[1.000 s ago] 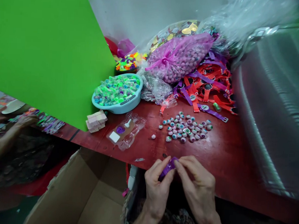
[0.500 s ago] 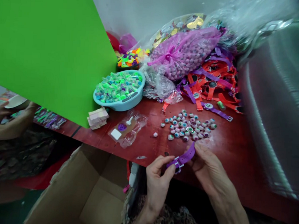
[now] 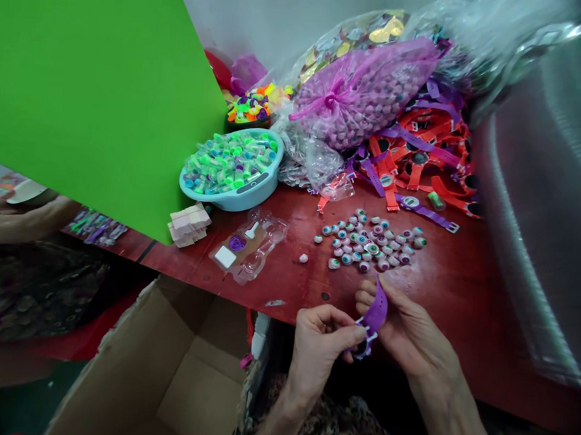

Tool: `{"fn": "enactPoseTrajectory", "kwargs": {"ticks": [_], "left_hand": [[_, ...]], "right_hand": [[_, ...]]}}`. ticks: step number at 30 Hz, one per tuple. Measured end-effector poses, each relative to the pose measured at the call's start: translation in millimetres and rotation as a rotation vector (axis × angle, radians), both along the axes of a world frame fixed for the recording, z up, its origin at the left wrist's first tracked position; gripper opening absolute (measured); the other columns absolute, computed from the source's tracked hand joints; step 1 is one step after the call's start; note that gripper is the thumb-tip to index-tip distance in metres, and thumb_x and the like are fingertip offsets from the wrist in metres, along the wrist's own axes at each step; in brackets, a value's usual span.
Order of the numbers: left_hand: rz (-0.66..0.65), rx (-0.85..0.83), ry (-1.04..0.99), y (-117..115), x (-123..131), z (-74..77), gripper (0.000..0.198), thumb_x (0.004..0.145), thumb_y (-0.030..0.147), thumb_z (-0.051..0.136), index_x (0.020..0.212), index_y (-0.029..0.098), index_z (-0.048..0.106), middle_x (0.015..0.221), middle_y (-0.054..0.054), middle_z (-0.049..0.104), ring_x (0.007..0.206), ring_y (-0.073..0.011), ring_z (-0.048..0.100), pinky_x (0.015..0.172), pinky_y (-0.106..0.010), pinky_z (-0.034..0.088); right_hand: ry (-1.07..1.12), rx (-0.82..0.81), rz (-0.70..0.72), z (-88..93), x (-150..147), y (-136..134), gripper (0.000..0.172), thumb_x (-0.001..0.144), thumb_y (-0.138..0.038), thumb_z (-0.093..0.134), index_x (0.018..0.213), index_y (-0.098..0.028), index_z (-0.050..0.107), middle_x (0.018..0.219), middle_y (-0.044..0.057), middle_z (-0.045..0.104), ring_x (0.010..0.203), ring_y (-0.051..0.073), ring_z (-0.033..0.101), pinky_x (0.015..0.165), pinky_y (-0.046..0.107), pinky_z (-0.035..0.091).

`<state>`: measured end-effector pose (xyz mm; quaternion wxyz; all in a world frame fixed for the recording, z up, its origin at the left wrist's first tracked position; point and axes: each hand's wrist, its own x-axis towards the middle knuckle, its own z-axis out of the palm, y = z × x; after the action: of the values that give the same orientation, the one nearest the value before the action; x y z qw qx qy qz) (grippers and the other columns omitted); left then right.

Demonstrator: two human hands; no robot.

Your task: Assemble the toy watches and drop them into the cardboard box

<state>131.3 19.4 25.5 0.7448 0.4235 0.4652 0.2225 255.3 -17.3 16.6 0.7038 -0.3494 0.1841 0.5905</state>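
Note:
Both my hands hold a purple toy watch strap (image 3: pixel 377 311) just over the near edge of the red table (image 3: pixel 442 297). My left hand (image 3: pixel 320 352) pinches the buckle end of the strap between thumb and fingers. My right hand (image 3: pixel 408 331) grips the strap's upper part, which curves upward. Just beyond my hands lies a cluster of small eyeball-like round pieces (image 3: pixel 373 242).
A light blue bowl (image 3: pixel 233 198) of green capsules, a clear blister tray (image 3: pixel 247 249), a stack of pink cards (image 3: pixel 189 224), a pink bag of balls (image 3: pixel 362 91) and a heap of orange and purple straps (image 3: pixel 420 156) crowd the table. An open cardboard box (image 3: pixel 175 374) stands below left. Another person's arm (image 3: pixel 22 220) shows far left.
The strap was bunched between both hands, then stretched out flat, and now it is bent upward with my hands close together again.

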Motion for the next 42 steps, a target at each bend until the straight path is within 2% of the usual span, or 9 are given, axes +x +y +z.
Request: {"fn": "enactPoseTrajectory", "kwargs": {"ticks": [4,10,16,19,24,29,34,38,42], "left_hand": [[0.030,-0.027,-0.044,-2,-3,-3.6,0.020,0.061,0.024,0.078,0.058,0.012,0.063,0.050,0.002,0.059,0.040,-0.0049,0.047,0.041,-0.016,0.035],[0.061,-0.062,-0.043,-4,-1,-5.3,0.023,0.059,0.024,0.077,0.056,0.013,0.058,0.048,0.003,0.055,0.041,-0.0051,0.044,0.043,-0.017,0.032],[0.086,-0.009,0.042,-9,3,1.1,0.025,0.059,0.026,0.075,0.054,0.014,0.054,0.047,0.005,0.050,0.042,-0.0048,0.041,0.045,-0.017,0.031],[0.093,0.042,0.081,-11,3,2.4,0.025,0.061,0.027,0.074,0.054,0.014,0.053,0.047,0.006,0.048,0.044,-0.0055,0.041,0.046,-0.018,0.031],[0.107,0.139,0.169,-9,1,0.8,0.022,0.064,0.027,0.072,0.056,0.015,0.055,0.050,0.005,0.048,0.048,-0.0073,0.041,0.049,-0.020,0.032],[0.126,0.237,0.218,-9,3,-0.5,0.022,0.065,0.024,0.069,0.053,0.016,0.053,0.051,0.005,0.045,0.050,-0.0075,0.037,0.050,-0.020,0.031],[0.163,0.233,0.225,-9,3,-6.3,0.019,0.068,0.025,0.066,0.056,0.016,0.053,0.053,0.005,0.048,0.051,-0.0081,0.040,0.050,-0.020,0.035],[0.169,0.308,0.266,-8,-1,-11.5,0.017,0.071,0.025,0.065,0.060,0.016,0.055,0.057,0.004,0.051,0.054,-0.0094,0.045,0.052,-0.020,0.038],[0.147,0.385,0.309,-8,-2,-11.3,0.020,0.074,0.027,0.065,0.059,0.017,0.056,0.057,0.004,0.053,0.055,-0.0101,0.047,0.055,-0.021,0.040]], "right_hand": [[-0.009,-0.044,-0.053,-5.7,3,0,0.031,0.050,-0.011,0.082,0.079,-0.011,0.069,0.072,0.004,0.068,0.059,0.013,0.064,0.057,0.022,0.058],[0.054,-0.015,-0.049,-16.2,3,-4,0.036,0.045,-0.009,0.084,0.077,-0.011,0.068,0.071,0.003,0.065,0.060,0.012,0.063,0.056,0.020,0.058],[0.094,0.099,0.003,-23.8,2,-8,0.027,0.053,-0.009,0.083,0.074,-0.015,0.066,0.070,0.001,0.063,0.061,0.010,0.062,0.060,0.018,0.057],[0.058,0.061,-0.014,-27.9,1,-10,0.026,0.055,-0.013,0.083,0.076,-0.015,0.067,0.074,0.002,0.066,0.063,0.010,0.063,0.060,0.019,0.057],[-0.273,0.036,-0.019,-21.3,-2,-17,0.031,0.060,-0.032,0.083,0.085,-0.018,0.070,0.082,0.002,0.067,0.072,0.013,0.063,0.066,0.021,0.056],[-0.715,0.073,0.195,-13.3,-9,-26,0.041,0.061,-0.038,0.083,0.098,-0.027,0.068,0.088,0.001,0.066,0.079,0.013,0.062,0.067,0.017,0.052],[-0.975,0.047,0.321,-10.1,-14,-28,0.020,0.078,-0.037,0.068,0.096,-0.028,0.071,0.096,0.002,0.067,0.088,0.015,0.062,0.074,0.018,0.050],[-1.112,0.127,0.322,-9.5,-17,-24,0.017,0.079,-0.030,0.067,0.095,-0.028,0.073,0.097,0.002,0.066,0.091,0.017,0.061,0.077,0.021,0.048],[-0.989,0.017,0.228,-15.6,-22,-19,0.011,0.079,-0.033,0.068,0.077,-0.023,0.072,0.071,0.000,0.062,0.067,0.013,0.055,0.062,0.020,0.045]]}}
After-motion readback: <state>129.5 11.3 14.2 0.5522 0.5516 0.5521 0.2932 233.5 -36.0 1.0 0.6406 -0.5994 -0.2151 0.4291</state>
